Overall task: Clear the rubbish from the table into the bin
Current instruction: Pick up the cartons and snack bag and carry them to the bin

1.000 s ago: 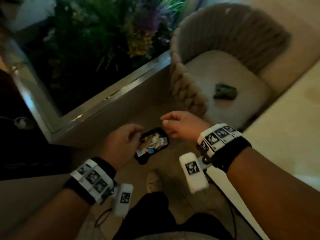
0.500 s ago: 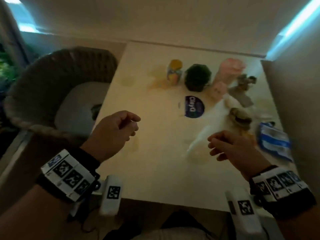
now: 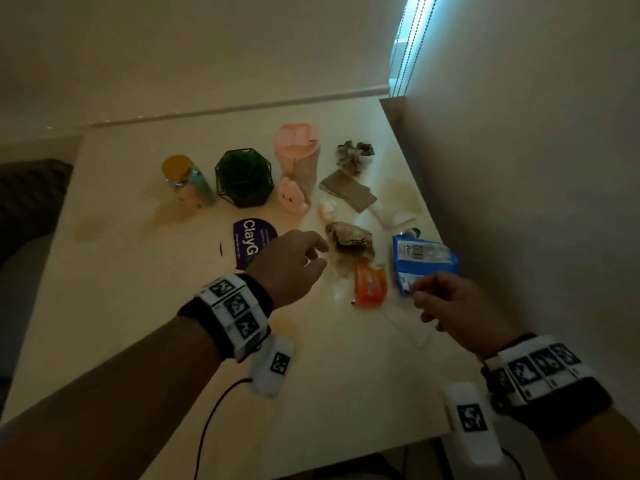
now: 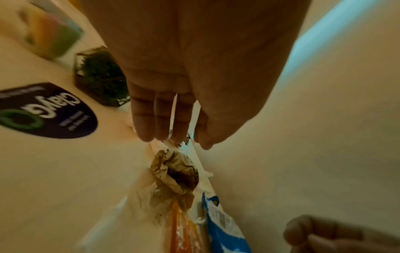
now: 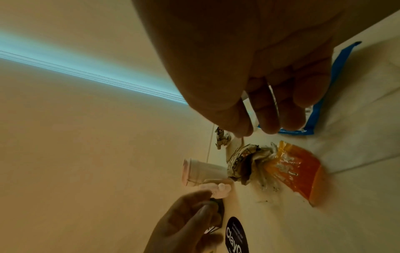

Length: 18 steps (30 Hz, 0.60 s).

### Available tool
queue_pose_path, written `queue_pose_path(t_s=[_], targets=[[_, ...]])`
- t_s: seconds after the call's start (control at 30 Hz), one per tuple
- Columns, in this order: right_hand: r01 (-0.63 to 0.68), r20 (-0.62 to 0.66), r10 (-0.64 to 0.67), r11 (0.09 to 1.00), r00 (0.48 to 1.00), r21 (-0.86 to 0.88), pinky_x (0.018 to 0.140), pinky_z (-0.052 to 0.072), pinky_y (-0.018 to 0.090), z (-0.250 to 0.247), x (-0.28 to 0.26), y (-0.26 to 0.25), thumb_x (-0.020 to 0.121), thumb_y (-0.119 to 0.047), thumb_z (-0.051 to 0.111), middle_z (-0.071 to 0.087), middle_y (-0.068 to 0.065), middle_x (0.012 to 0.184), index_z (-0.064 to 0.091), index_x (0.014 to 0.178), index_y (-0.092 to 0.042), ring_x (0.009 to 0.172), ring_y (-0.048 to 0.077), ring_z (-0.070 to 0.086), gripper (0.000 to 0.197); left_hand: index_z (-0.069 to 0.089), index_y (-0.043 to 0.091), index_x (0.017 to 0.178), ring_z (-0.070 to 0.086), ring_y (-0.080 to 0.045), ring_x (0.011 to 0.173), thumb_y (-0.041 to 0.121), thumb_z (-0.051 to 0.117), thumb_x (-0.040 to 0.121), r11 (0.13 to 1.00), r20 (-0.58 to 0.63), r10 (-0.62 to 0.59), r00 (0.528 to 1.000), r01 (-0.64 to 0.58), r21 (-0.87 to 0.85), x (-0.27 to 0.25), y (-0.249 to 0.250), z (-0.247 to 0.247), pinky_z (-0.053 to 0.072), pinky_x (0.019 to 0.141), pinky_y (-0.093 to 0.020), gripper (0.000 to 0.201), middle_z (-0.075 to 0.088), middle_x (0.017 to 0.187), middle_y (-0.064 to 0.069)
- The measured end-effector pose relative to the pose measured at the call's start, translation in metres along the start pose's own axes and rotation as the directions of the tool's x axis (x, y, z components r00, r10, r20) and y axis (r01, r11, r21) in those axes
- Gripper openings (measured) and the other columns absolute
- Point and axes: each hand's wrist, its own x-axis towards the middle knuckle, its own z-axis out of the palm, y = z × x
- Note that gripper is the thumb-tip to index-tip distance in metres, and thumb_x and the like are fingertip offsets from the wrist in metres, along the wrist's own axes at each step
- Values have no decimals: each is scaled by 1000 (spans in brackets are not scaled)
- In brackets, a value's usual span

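Observation:
Rubbish lies on the right part of the cream table (image 3: pixel 138 306): a crumpled brown paper (image 3: pixel 349 239) (image 4: pixel 173 172) (image 5: pixel 244 162), an orange wrapper (image 3: pixel 370 284) (image 5: pixel 296 171), a blue packet (image 3: pixel 424 259) (image 4: pixel 223 227), a cardboard piece (image 3: pixel 348 190), a crumpled grey wad (image 3: pixel 355 155) and white plastic (image 3: pixel 394 214). My left hand (image 3: pixel 320 256) (image 4: pixel 173 140) hovers just left of the brown paper, fingers relaxed and empty. My right hand (image 3: pixel 417 299) (image 5: pixel 270 126) hangs beside the blue packet's near corner, fingers loosely curled, holding nothing. The bin is out of view.
At the back of the table stand a gold-lidded jar (image 3: pixel 187 181), a green geometric planter (image 3: pixel 244 178), a pink cup (image 3: pixel 298 157) and a pink bunny figure (image 3: pixel 292 197). A purple round ClayG sticker (image 3: pixel 252 242) lies by my left hand. A wall (image 3: pixel 519 202) borders the right edge.
A second ago both hands were over the black bin on the floor. The view has swung up to the table and both empty hands have come forward to the rubbish.

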Motion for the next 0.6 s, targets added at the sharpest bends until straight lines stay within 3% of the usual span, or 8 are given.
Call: queue_pose_path(t_s=[0.13, 0.23, 0.3, 0.43, 0.53, 0.6], targets=[[1, 27, -1, 1000, 1000, -4, 59, 47, 28, 6, 16, 7, 90, -17, 63, 68, 3, 83, 64, 89, -22, 73, 19, 66, 5, 44, 28, 137, 41, -28, 120, 42, 66, 84, 952, 55, 133, 990, -143, 271, 56, 9, 21, 45, 96, -46, 59, 48, 128, -5], [-18, 36, 19, 1000, 999, -26, 62, 46, 27, 6, 25, 11, 90, -19, 63, 68, 1, 84, 63, 88, -26, 74, 18, 65, 6, 34, 36, 145, 37, -31, 127, 51, 68, 79, 861, 153, 231, 961, -275, 428, 90, 20, 37, 43, 98, -49, 75, 39, 143, -7], [-30, 15, 30, 999, 999, -30, 64, 48, 30, 4, 31, 14, 90, -20, 63, 68, 2, 84, 63, 89, -25, 75, 19, 66, 5, 30, 41, 145, 36, -34, 129, 56, 65, 78, 808, 243, 190, 951, -292, 511, 105, 21, 49, 43, 97, -51, 77, 36, 146, -9], [-34, 18, 36, 995, 999, -97, 70, 55, 33, 5, 39, 16, 90, -24, 64, 68, -1, 86, 62, 91, -28, 78, 17, 66, 5, 40, 35, 129, 43, -34, 113, 45, 65, 81, 838, 250, 72, 966, -195, 509, 115, 16, 64, 45, 85, -50, 55, 42, 127, -7], [6, 66, 12, 964, 998, -264, 76, 53, 28, 25, 46, 10, 89, -29, 63, 60, -7, 99, 59, 103, -29, 88, 11, 61, 15, 42, 26, 110, 46, -31, 105, 25, 69, 77, 915, 148, 48, 988, -103, 389, 113, 13, 57, 49, 78, -49, 42, 44, 115, -5], [57, 35, -48, 923, 998, -381, 82, 52, 31, 42, 53, 1, 89, -37, 61, 51, -10, 108, 54, 112, -33, 92, 10, 57, 25, 43, 25, 103, 49, -28, 98, 19, 69, 74, 964, 36, 55, 998, -63, 258, 106, 10, 43, 50, 76, -47, 39, 47, 108, -3]])
